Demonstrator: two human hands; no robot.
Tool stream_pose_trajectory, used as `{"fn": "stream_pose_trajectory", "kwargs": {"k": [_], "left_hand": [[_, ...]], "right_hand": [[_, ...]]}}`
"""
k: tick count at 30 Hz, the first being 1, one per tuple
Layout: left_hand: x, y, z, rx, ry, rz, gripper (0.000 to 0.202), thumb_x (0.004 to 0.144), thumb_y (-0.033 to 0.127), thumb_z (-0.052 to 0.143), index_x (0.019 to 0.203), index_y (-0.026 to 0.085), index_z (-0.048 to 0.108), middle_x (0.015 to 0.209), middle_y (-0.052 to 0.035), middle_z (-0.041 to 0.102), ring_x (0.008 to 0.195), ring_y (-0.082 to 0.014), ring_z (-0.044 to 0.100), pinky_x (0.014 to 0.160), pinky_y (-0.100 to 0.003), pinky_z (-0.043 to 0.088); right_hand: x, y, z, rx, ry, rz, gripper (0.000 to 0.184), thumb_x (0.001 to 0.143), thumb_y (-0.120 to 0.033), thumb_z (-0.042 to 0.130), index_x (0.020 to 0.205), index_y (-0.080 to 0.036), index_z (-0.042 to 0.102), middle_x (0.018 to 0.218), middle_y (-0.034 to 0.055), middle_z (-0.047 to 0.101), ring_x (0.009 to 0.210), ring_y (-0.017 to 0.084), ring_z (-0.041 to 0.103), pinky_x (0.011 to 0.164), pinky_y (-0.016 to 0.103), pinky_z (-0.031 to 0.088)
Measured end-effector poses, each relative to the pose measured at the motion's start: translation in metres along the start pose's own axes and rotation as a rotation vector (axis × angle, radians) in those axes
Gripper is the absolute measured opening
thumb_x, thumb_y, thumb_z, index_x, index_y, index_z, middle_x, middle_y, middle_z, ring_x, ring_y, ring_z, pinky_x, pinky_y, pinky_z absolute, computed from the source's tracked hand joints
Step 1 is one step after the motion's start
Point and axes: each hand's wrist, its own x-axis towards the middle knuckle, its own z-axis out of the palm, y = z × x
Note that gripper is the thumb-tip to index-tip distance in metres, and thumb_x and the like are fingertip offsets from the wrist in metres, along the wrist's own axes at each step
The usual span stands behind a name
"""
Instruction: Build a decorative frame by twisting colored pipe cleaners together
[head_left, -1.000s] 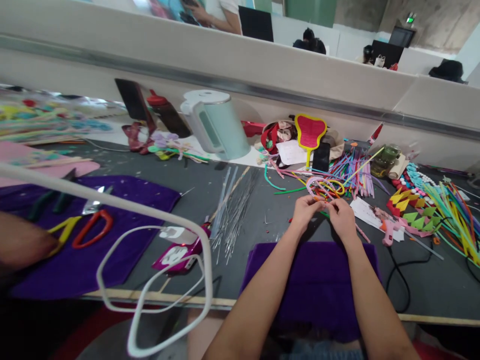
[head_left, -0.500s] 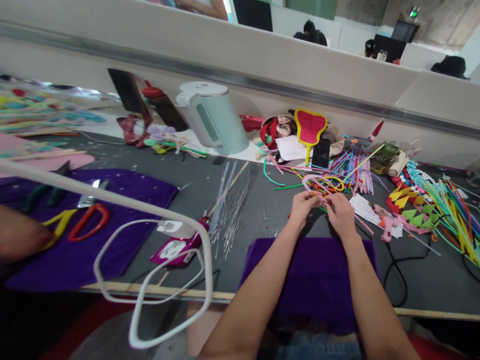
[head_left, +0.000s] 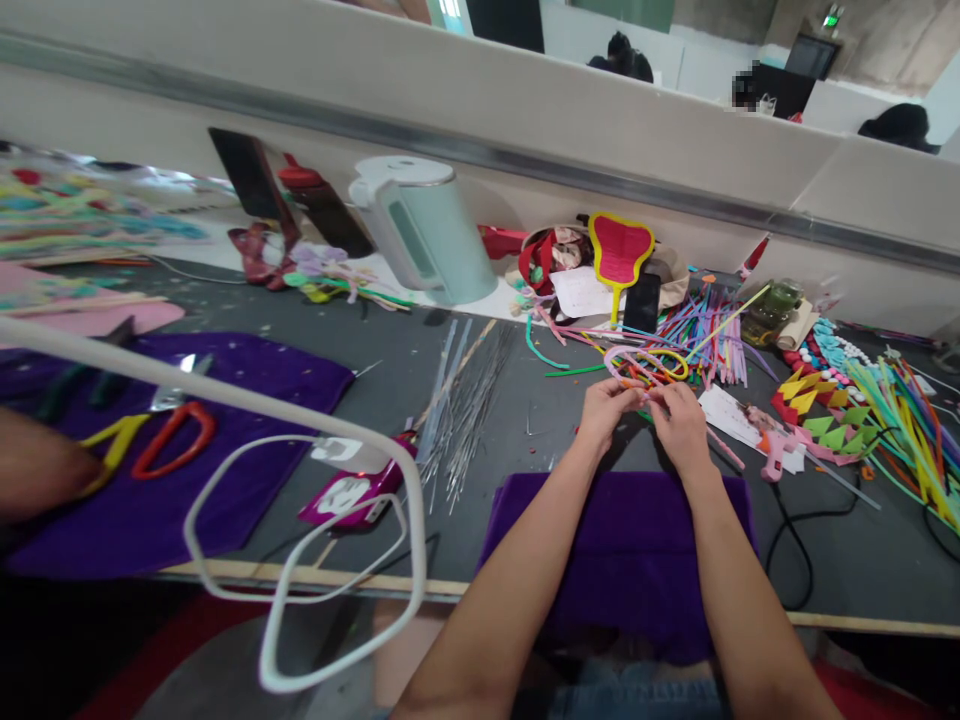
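Note:
My left hand (head_left: 604, 412) and my right hand (head_left: 681, 420) are close together above the dark table, fingertips nearly meeting. Each is closed in a pinch on a pink pipe cleaner (head_left: 644, 396), most of which the fingers cover. A pink fuzzy stem (head_left: 726, 450) shows beyond my right hand; whether it is the same piece I cannot tell. Just behind the fingertips lie a lilac pipe cleaner loop (head_left: 616, 353) and a yellow one (head_left: 681, 360). Under my forearms is a folded purple cloth (head_left: 637, 530).
Behind my hands lies a heap of coloured pipe cleaners (head_left: 720, 335). A pink glue gun (head_left: 774, 455) with a black cord is at right. Metal wires (head_left: 476, 420), a magenta box (head_left: 352, 498) and a kettle (head_left: 431, 235) are leftward. Another person's hand (head_left: 45, 465) is near scissors (head_left: 176, 440).
The view has shifted very slightly. My hands keep nearly the same pinched pose on the pink pipe cleaner.

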Motion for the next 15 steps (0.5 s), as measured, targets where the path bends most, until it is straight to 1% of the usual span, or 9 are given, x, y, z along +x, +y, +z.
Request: {"fn": "stream_pose_trajectory", "kwargs": {"k": [3, 7, 12, 15], "left_hand": [[0.0001, -0.0006, 0.0006, 0.007, -0.008, 0.011, 0.022, 0.053, 0.021, 0.076, 0.073, 0.013, 0.072, 0.065, -0.0031, 0.068, 0.057, -0.0126, 0.060, 0.066, -0.028, 0.050], [-0.0003, 0.0001, 0.0010, 0.026, -0.013, 0.027, 0.021, 0.053, 0.021, 0.075, 0.072, 0.013, 0.072, 0.064, -0.0029, 0.068, 0.057, -0.0127, 0.060, 0.066, -0.028, 0.050], [-0.0010, 0.0010, 0.0010, 0.052, -0.027, 0.044, 0.020, 0.054, 0.022, 0.074, 0.072, 0.013, 0.072, 0.065, -0.0031, 0.068, 0.057, -0.0125, 0.060, 0.065, -0.027, 0.050], [-0.0017, 0.0007, 0.0017, 0.060, -0.029, 0.053, 0.021, 0.054, 0.022, 0.074, 0.073, 0.013, 0.071, 0.065, -0.0031, 0.068, 0.057, -0.0129, 0.060, 0.065, -0.028, 0.050]], "right_hand": [[0.0016, 0.0019, 0.0013, 0.028, -0.002, 0.051, 0.015, 0.089, -0.028, 0.050, 0.091, -0.020, 0.063, 0.090, 0.0061, 0.059, 0.088, 0.020, 0.055, 0.080, 0.031, 0.044], [0.0042, 0.0024, 0.0017, 0.063, -0.030, 0.117, 0.014, 0.088, -0.031, 0.052, 0.086, -0.021, 0.061, 0.087, 0.0047, 0.060, 0.083, 0.018, 0.056, 0.074, 0.030, 0.044], [0.0074, 0.0017, 0.0028, 0.075, -0.070, 0.206, 0.013, 0.086, -0.030, 0.053, 0.080, -0.022, 0.061, 0.083, 0.0028, 0.060, 0.076, 0.017, 0.056, 0.070, 0.029, 0.043], [0.0084, 0.0018, 0.0045, 0.082, -0.068, 0.245, 0.013, 0.084, -0.030, 0.054, 0.076, -0.022, 0.060, 0.079, 0.0022, 0.059, 0.071, 0.017, 0.056, 0.068, 0.029, 0.043]]}}
